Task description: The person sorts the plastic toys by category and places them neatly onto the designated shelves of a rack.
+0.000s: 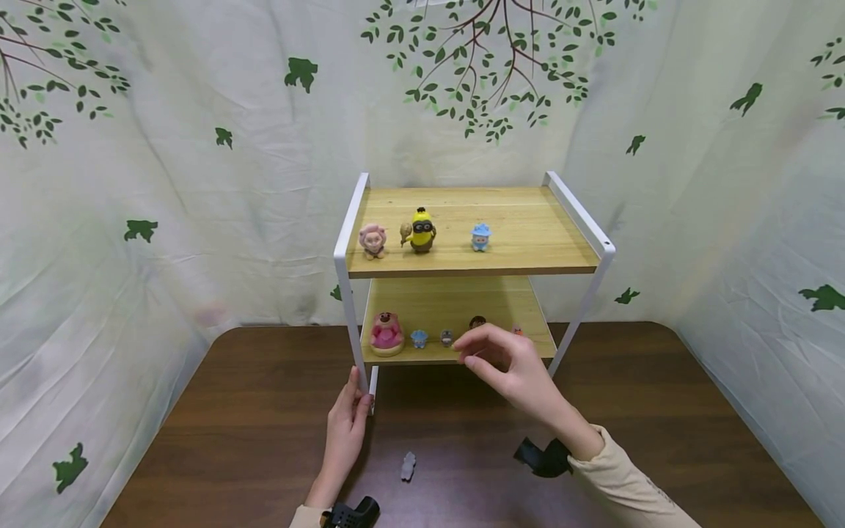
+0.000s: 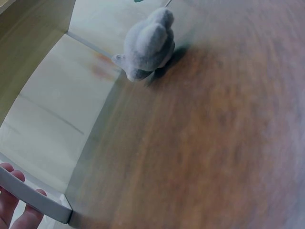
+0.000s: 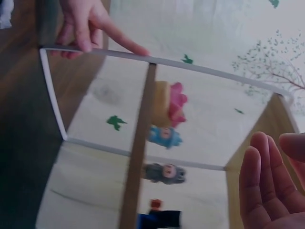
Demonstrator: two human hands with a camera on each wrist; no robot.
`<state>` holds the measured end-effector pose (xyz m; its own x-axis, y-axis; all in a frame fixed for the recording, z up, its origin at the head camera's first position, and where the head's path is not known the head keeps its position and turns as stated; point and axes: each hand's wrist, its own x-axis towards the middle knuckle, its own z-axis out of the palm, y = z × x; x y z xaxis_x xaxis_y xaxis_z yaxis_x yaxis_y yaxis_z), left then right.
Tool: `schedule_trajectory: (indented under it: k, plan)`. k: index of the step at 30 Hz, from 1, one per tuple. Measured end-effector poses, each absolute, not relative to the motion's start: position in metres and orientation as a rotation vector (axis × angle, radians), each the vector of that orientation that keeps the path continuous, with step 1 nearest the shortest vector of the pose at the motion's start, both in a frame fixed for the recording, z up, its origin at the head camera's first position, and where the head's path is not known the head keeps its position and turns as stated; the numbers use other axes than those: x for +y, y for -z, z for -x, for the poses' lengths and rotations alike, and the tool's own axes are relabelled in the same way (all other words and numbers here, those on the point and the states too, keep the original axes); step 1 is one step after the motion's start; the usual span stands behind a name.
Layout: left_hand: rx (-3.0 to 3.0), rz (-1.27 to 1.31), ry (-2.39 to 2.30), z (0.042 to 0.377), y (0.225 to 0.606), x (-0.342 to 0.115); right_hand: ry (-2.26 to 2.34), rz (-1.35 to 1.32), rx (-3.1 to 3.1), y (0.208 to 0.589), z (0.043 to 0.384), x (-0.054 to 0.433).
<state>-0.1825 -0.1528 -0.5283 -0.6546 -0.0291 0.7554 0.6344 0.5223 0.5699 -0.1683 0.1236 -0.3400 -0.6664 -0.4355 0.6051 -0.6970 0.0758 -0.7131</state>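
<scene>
My left hand (image 1: 345, 431) holds the white front-left leg (image 1: 349, 315) of a two-tier wooden shelf, fingers behind it and thumb in front. In front of the lower board (image 1: 409, 297), my right hand (image 1: 518, 372) hovers with loosely bent fingers and thumb apart, holding nothing. That board carries a pink bear figure (image 1: 386, 334), a small blue figure (image 1: 419, 338), a grey figure (image 3: 164, 173) and a dark-haired figure (image 1: 477, 321) partly behind my right hand. A reddish figure (image 1: 518, 331) peeks out farther right. On the table lies a fuzzy grey toy (image 2: 150, 43).
The upper board (image 1: 515, 209) bears a pink-haired figure (image 1: 372, 240), a yellow minion figure (image 1: 421, 231) and a blue-hatted figure (image 1: 480, 237). The shelf stands on a brown table (image 1: 264, 411). Behind it hangs a pale leaf-printed cloth (image 1: 231, 191).
</scene>
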Motion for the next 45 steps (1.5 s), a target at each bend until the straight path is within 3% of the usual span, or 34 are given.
schedule_trajectory:
  k: [12, 22, 45]
  plan:
    - [-2.042, 0.474, 1.149, 0.182, 0.529, -0.152, -1.695, -1.118, -2.223, 0.377, 0.166, 0.119]
    - [-2.08, 0.452, 1.153, 0.182, 0.53, -0.154, -1.681, -1.083, -2.3, 0.375, 0.156, 0.113]
    - [-2.069, 0.467, 1.141, 0.181, 0.528, -0.153, -1.687, -1.153, -2.331, 0.431, 0.163, 0.105]
